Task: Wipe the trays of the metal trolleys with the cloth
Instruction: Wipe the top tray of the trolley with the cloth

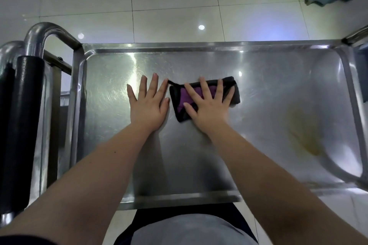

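We press our right hand point(207, 105), fingers spread, on the folded cloth point(236, 93), its long axis crosswise on the tray point(111, 85); our left hand point(148, 103) lies flat, fingers spread.

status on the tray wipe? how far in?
Mid-wipe. In hand: the right hand presses the cloth flat near the tray centre; the left hand rests flat beside it. Done: the left half shows no stain, though glare hides much. Left: a yellowish smear on the right side, apart from the cloth. Other trays are out of view.
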Motion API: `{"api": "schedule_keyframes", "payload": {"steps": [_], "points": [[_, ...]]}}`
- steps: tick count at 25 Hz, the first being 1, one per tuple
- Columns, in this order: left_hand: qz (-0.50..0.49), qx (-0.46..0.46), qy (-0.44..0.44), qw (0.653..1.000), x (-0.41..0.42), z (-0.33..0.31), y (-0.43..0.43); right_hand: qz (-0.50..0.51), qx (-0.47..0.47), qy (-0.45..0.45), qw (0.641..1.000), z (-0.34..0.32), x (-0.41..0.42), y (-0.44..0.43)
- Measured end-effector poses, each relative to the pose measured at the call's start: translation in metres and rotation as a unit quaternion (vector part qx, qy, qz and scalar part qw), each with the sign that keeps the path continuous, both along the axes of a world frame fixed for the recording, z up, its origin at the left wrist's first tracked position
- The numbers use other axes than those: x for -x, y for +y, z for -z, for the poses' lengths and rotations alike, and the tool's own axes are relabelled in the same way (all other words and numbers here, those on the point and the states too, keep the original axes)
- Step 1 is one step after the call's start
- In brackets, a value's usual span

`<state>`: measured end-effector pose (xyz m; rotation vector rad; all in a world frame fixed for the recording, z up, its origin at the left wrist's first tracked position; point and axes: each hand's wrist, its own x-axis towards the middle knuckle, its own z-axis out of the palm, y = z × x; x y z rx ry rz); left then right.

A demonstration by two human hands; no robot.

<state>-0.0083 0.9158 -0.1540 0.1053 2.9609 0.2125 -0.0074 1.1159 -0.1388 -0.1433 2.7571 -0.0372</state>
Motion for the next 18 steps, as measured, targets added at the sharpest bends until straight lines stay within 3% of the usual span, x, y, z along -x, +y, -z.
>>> {"api": "schedule_keyframes", "payload": {"steps": [2, 5, 7, 8, 10, 12, 14, 16, 18], "points": [[-0.001, -0.008, -0.003, 1.0, 0.0, 0.0, 0.0, -0.016, -0.018, 0.016, 1.0, -0.003, 0.0, 0.043], [0.01, -0.005, -0.009, 1.0, -0.001, 0.001, 0.002, 0.199, -0.059, 0.035, 0.978, -0.007, -0.009, 0.143], [0.019, 0.002, -0.009, 1.0, -0.002, 0.002, 0.002, 0.332, -0.046, 0.034, 0.942, -0.01, -0.013, 0.158], [0.021, 0.004, -0.009, 1.0, -0.002, 0.002, 0.001, 0.352, -0.044, 0.04, 0.934, -0.009, -0.012, 0.139], [0.02, 0.005, -0.008, 1.0, -0.001, 0.002, 0.0, 0.255, -0.028, 0.03, 0.966, -0.005, -0.021, 0.073], [0.018, -0.004, -0.011, 1.0, 0.0, 0.0, -0.002, 0.038, 0.007, 0.031, 0.999, -0.003, -0.048, 0.015], [0.02, -0.004, -0.013, 1.0, -0.002, 0.0, -0.002, -0.094, 0.007, 0.037, 0.995, -0.005, -0.072, 0.017], [0.023, -0.003, -0.017, 1.0, -0.002, 0.0, -0.001, -0.032, -0.016, 0.069, 0.997, -0.004, -0.081, 0.075], [0.024, -0.01, -0.021, 0.999, 0.001, -0.004, 0.0, 0.172, -0.036, 0.059, 0.983, -0.005, -0.094, 0.143]]}}
